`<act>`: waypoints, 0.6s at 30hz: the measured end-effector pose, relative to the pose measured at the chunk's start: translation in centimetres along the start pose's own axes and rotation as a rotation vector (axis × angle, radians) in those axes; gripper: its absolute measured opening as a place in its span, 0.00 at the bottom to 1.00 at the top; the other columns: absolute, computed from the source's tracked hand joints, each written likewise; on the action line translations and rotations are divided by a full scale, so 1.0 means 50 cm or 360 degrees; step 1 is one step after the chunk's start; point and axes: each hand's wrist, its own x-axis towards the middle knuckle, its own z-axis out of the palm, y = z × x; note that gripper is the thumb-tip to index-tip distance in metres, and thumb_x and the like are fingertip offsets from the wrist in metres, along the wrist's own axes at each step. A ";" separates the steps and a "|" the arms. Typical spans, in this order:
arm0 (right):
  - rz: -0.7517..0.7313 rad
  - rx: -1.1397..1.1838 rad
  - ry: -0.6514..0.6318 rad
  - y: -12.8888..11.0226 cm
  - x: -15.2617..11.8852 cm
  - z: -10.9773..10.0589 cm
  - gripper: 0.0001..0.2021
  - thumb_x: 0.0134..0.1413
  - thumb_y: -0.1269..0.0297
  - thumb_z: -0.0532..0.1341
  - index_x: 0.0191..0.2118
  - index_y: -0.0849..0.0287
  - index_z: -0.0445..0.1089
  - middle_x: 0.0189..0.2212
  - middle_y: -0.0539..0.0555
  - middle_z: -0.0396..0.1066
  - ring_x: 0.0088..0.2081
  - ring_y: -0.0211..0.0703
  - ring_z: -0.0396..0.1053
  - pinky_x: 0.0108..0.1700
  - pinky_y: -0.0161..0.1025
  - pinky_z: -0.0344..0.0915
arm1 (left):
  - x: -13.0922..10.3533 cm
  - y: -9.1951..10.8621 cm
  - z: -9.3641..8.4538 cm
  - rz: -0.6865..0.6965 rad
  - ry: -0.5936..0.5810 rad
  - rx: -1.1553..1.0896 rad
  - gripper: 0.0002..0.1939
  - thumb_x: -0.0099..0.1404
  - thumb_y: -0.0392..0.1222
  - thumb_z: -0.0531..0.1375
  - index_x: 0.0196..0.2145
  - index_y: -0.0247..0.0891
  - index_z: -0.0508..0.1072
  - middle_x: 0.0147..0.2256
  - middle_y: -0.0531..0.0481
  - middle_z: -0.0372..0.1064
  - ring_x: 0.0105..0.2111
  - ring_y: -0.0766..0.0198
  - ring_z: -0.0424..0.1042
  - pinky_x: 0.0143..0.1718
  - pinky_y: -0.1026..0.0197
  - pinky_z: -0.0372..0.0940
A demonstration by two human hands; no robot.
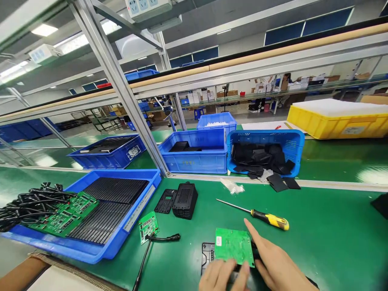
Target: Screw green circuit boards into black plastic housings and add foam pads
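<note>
A green circuit board point(233, 244) with a small white label lies tilted over a black plastic cover point(207, 255) near the bottom edge. My left hand point(224, 276) has its curled fingers on the board's lower edge. At the board's right edge, my right hand point(275, 260) grips it, index finger pointing up along the side; something black partly shows beneath that hand. A screwdriver point(269, 219) with a yellow and black handle lies behind my hands. To the left are another green board point(148, 227) with a black cable, stacked black housings point(185, 200) and a flat black cover point(165, 201).
A blue tray point(104, 252) at left holds black ribbed parts, with cabled boards piled over its left side. A person's forearm point(24, 273) enters bottom left. Blue bins point(197, 161), a blue basket point(298, 155) of black pieces and a metal post point(121, 81) stand behind.
</note>
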 end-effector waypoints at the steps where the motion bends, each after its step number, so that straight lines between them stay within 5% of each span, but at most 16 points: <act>1: 0.0049 0.0100 -0.0088 -0.005 -0.002 0.000 0.44 0.51 0.79 0.45 0.71 0.53 0.22 0.46 0.57 0.73 0.44 0.48 0.73 0.43 0.42 0.73 | 0.010 -0.012 -0.006 0.0067 -0.0141 0.0055 0.24 0.73 0.55 0.44 0.44 0.45 0.77 0.33 0.46 0.79 0.32 0.57 0.79 0.32 0.57 0.71; 4: 0.0342 0.0411 -0.0391 -0.021 -0.004 -0.013 0.44 0.48 0.78 0.50 0.71 0.56 0.34 0.48 0.57 0.72 0.49 0.47 0.70 0.52 0.42 0.67 | 0.022 -0.050 -0.017 0.0337 -0.0766 0.0096 0.32 0.64 0.62 0.57 0.60 0.42 0.66 0.52 0.34 0.72 0.53 0.44 0.72 0.48 0.48 0.72; 7: 0.0561 0.0631 -0.0566 -0.028 -0.002 -0.037 0.37 0.51 0.70 0.56 0.69 0.56 0.49 0.49 0.57 0.71 0.51 0.47 0.68 0.57 0.42 0.63 | -0.002 -0.078 -0.015 0.0378 -0.1054 -0.0009 0.47 0.53 0.57 0.69 0.65 0.41 0.58 0.53 0.35 0.71 0.53 0.45 0.71 0.51 0.47 0.71; 11: 0.0474 0.0500 -0.0443 -0.024 0.006 -0.046 0.16 0.63 0.63 0.52 0.53 0.54 0.69 0.43 0.54 0.74 0.47 0.47 0.69 0.51 0.42 0.64 | -0.040 -0.096 -0.015 0.0245 -0.1175 -0.0218 0.40 0.58 0.64 0.63 0.63 0.44 0.61 0.51 0.37 0.70 0.48 0.47 0.72 0.47 0.45 0.72; 14: 0.0210 0.0148 -0.0369 -0.019 0.014 -0.024 0.11 0.63 0.71 0.52 0.42 0.54 0.70 0.38 0.52 0.74 0.40 0.44 0.72 0.43 0.38 0.65 | -0.042 -0.101 -0.019 0.0180 -0.1183 -0.0377 0.31 0.64 0.64 0.57 0.59 0.47 0.66 0.52 0.38 0.67 0.45 0.51 0.72 0.42 0.49 0.72; 18: -0.0184 -0.0467 -0.0137 -0.017 0.024 0.017 0.09 0.58 0.78 0.56 0.35 0.56 0.68 0.30 0.51 0.71 0.30 0.47 0.70 0.33 0.40 0.62 | -0.021 -0.108 -0.020 0.0183 -0.1116 -0.0399 0.32 0.56 0.66 0.62 0.52 0.43 0.70 0.48 0.36 0.67 0.43 0.47 0.70 0.40 0.43 0.72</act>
